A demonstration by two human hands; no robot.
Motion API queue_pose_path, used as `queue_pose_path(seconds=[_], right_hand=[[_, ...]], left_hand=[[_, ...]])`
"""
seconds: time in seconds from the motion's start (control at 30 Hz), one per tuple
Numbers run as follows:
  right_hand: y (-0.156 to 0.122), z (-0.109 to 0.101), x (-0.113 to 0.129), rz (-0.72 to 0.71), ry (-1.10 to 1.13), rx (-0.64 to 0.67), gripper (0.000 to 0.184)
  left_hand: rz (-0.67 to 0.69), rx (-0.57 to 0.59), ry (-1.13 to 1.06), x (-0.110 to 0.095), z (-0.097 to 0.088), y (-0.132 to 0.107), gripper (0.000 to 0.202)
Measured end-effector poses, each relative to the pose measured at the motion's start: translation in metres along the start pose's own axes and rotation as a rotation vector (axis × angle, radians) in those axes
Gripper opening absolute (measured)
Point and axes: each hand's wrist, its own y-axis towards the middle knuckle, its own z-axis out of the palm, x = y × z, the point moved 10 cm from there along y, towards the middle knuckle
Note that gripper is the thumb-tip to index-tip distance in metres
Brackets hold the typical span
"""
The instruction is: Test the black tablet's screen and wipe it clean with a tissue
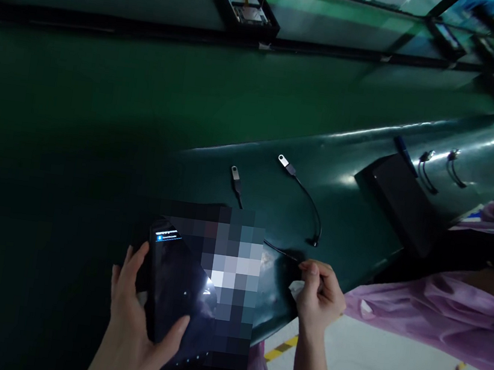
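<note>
My left hand (132,315) grips a dark tablet (171,296), fingers along its left edge and thumb over the screen. The screen is lit, with a small blue and white strip near its top; a pixelated patch hides its right part. Closed in a pinch, my right hand (322,298) has the end of a thin black cable (281,251) at its fingertips. Something white (295,287) shows beside that palm. Above the tablet lies a silver USB stick (234,174) on a black lead. Another USB stick (283,161) lies farther right, its short cable (319,219) curving toward me.
A black box (404,199) stands on the green bench (354,163) to the right, near a blue pen (404,151) and two short cables. Beyond, a tray with an opened device (247,6) sits on the line. A person in a pink sleeve (432,300) is at right.
</note>
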Motion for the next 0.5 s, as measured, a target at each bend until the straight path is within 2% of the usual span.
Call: queue_pose_path(seconds=[0.07, 0.17, 0.23, 0.37, 0.5], right_hand=[[0.000, 0.000, 0.000, 0.003, 0.002, -0.003, 0.022], [0.000, -0.001, -0.002, 0.005, 0.007, -0.013, 0.022], [0.000, -0.002, -0.002, 0.005, 0.012, -0.020, 0.022], [0.000, -0.003, -0.002, -0.008, 0.027, -0.032, 0.021], [0.000, -0.004, 0.000, -0.030, 0.035, -0.047, 0.021]], left_hand=[[0.098, 0.014, 0.076, -0.004, 0.002, -0.006, 0.098], [0.206, -0.027, 0.136, -0.011, 0.002, -0.011, 0.108], [0.228, -0.046, 0.150, -0.014, 0.003, -0.012, 0.113], [0.242, 0.000, 0.184, -0.018, 0.011, -0.010, 0.120], [0.236, 0.001, 0.206, -0.020, 0.011, -0.011, 0.123]])
